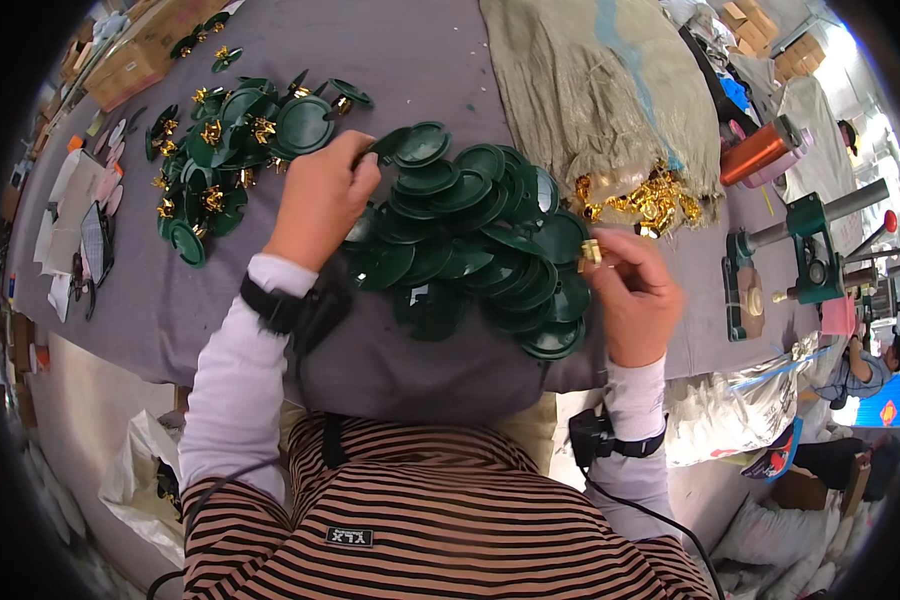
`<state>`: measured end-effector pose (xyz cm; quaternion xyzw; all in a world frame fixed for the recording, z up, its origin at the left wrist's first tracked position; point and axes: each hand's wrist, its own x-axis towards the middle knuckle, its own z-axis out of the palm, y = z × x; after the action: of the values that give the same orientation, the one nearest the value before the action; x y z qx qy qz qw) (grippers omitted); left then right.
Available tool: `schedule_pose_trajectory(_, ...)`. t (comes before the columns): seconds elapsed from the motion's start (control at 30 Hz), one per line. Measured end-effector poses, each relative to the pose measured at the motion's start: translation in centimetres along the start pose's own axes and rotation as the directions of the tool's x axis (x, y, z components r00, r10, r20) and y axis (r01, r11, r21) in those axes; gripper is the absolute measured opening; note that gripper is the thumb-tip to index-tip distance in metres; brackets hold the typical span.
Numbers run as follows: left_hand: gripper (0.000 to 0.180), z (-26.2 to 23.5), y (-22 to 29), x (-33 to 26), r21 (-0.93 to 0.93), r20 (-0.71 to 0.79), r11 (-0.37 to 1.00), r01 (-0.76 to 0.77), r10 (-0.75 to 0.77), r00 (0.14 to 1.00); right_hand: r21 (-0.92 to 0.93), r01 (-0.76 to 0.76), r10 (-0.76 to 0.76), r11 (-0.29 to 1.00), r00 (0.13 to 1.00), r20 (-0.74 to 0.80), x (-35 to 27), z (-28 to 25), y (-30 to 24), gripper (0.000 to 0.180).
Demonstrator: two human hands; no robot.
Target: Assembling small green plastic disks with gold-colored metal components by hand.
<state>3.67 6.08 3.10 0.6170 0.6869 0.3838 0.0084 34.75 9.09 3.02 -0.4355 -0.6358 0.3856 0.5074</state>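
Note:
A loose heap of dark green round plastic discs (450,260) lies on the grey cloth in front of me. At its far left side my left hand (325,195) is closed, its fingertips pinching the edge of a tilted green disc (390,143). To the right of the heap my right hand (638,292) holds a small gold metal fitting (592,252) between thumb and fingers. More gold fittings (650,200) spill from the mouth of a woven sack (580,90) beyond that hand. Farther left sits a pile of green discs with gold fittings on them (220,135).
A green hand press (815,245) with a metal bar stands at the right edge of the cloth-covered table (400,50). An orange bottle (760,150) is behind it. Papers (70,200) and small items lie at far left. A carton (135,55) stands at the back left.

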Motion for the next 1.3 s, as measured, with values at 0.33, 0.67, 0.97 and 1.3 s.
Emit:
schedule_pose_trajectory(0.33,0.018,-0.1,8.6,-6.4,-0.731,0.368,0.552,0.402,-0.178,0.913,0.012,0.316,-0.306,0.949,0.911,0.275,-1.8,4.0,-3.3,0.024)
schedule_pose_trajectory(0.67,0.02,-0.4,10.0,-7.7,-0.457,0.133,0.883,-0.104,0.184,0.974,0.639,-0.525,0.299,0.562,0.849,0.435,-3.9,3.9,-1.5,0.017)
schedule_pose_trajectory(0.97,0.023,-0.6,6.7,-8.5,-0.55,0.174,0.823,0.142,-0.054,0.983,0.418,-0.212,0.029,0.883,0.915,0.403,-3.2,4.0,-3.1,0.029)
schedule_pose_trajectory(1.3,0.037,-8.0,-5.8,2.1,0.24,-0.35,0.971,0.013,0.075,0.934,-0.845,0.409,-0.348,0.343,0.892,0.29,7.0,-8.8,9.3,0.031)
